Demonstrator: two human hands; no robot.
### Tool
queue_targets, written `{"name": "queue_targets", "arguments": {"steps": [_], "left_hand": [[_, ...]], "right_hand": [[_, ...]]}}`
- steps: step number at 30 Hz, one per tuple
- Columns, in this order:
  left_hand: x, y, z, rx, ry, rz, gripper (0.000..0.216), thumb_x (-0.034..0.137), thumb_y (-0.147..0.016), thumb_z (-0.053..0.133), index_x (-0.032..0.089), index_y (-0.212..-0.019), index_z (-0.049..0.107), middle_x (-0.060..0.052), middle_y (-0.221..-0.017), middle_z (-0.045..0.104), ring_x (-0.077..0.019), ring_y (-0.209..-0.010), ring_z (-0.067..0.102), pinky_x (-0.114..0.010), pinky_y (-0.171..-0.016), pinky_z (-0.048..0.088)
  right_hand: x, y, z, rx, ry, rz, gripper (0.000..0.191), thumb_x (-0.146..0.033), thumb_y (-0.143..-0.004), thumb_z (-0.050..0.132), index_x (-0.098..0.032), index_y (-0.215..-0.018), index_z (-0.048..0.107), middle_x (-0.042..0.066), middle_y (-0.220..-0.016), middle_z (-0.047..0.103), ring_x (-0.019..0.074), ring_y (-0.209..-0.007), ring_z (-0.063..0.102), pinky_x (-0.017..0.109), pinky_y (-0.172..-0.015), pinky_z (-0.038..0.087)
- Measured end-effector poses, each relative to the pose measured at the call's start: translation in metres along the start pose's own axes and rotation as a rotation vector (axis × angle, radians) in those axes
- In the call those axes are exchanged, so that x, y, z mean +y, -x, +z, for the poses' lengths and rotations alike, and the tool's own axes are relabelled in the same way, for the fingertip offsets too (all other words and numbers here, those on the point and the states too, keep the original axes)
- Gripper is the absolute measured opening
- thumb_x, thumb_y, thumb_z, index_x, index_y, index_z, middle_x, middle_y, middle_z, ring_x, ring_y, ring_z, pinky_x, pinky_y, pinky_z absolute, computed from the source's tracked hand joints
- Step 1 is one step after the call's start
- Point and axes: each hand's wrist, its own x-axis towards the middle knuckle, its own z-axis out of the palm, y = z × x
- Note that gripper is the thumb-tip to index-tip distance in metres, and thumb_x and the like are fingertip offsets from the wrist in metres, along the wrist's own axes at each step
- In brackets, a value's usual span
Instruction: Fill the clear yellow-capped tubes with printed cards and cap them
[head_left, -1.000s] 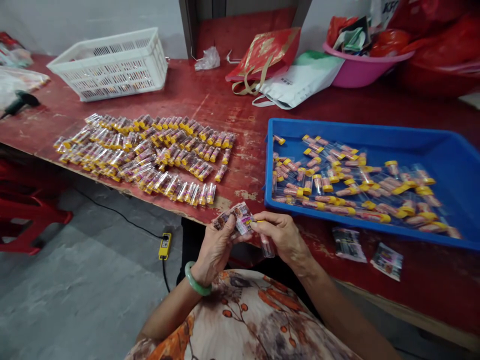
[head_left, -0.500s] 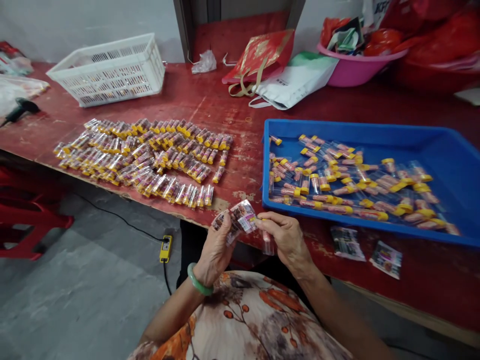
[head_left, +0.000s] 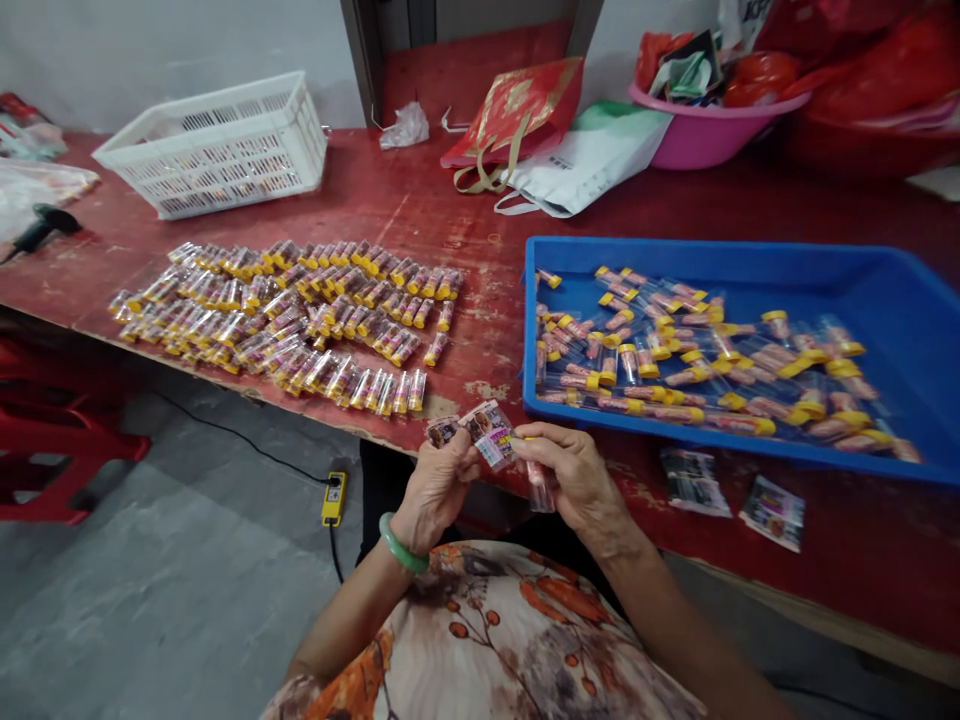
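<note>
Near the table's front edge, my left hand [head_left: 439, 485] is closed on printed plastic sleeves [head_left: 444, 430]. One printed sleeve [head_left: 490, 436] stretches across to my right hand [head_left: 574, 475], whose thumb and forefinger pinch its edge. A clear tube [head_left: 538, 487] with pink contents hangs below those same right fingers, held in that hand. To the right, a blue tray [head_left: 712, 250] holds many loose tubes with yellow caps [head_left: 630, 365]. Rows of sleeved tubes [head_left: 330, 320] lie on the table to the left.
Two stacks of flat printed sleeves [head_left: 694, 482] lie in front of the tray. A white basket [head_left: 217, 160] stands at the back left. Bags [head_left: 589, 165] and a pink basin [head_left: 697, 140] sit at the back. A yellow power socket [head_left: 334, 498] lies on the floor.
The sleeve between my hands has turned slightly and its printed face shows more plainly. My left fingers have shifted a little; both hands stay in nearly the same place.
</note>
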Motion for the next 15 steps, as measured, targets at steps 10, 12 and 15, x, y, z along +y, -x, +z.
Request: {"name": "queue_targets", "arguments": {"steps": [10,12,15], "left_hand": [[-0.0081,0.0017,0.0106,-0.076,-0.077,0.024,0.031,0.035,-0.065,0.082,0.014,-0.084,0.070,-0.002,-0.081,0.069,-0.0114,-0.070,0.061,-0.024,-0.069,0.048],[-0.0093,0.0028,0.0087,-0.083,-0.107,0.027,0.033,0.038,-0.067,0.080,0.015,-0.089,0.071,-0.003,-0.086,0.070,-0.0124,-0.074,0.062,-0.023,-0.071,0.048],[-0.0109,0.0016,0.0057,-0.063,-0.110,0.012,0.033,0.036,-0.068,0.080,0.016,-0.092,0.071,-0.004,-0.091,0.071,-0.0132,-0.078,0.064,-0.024,-0.073,0.049]], "right_hand": [[0.0060,0.0068,0.0067,0.053,0.100,-0.080,0.016,-0.032,-0.061,0.073,-0.017,-0.064,0.071,-0.004,-0.043,0.050,0.0075,-0.039,0.037,0.023,-0.041,0.028],[0.0077,0.0064,0.0056,0.062,0.092,-0.100,0.016,-0.032,-0.061,0.072,-0.017,-0.063,0.071,-0.003,-0.043,0.050,0.0080,-0.040,0.037,0.023,-0.042,0.028],[0.0095,0.0059,0.0037,0.076,0.078,-0.112,0.016,-0.034,-0.063,0.072,-0.017,-0.064,0.071,-0.004,-0.042,0.049,0.0079,-0.040,0.037,0.023,-0.041,0.027]]}}
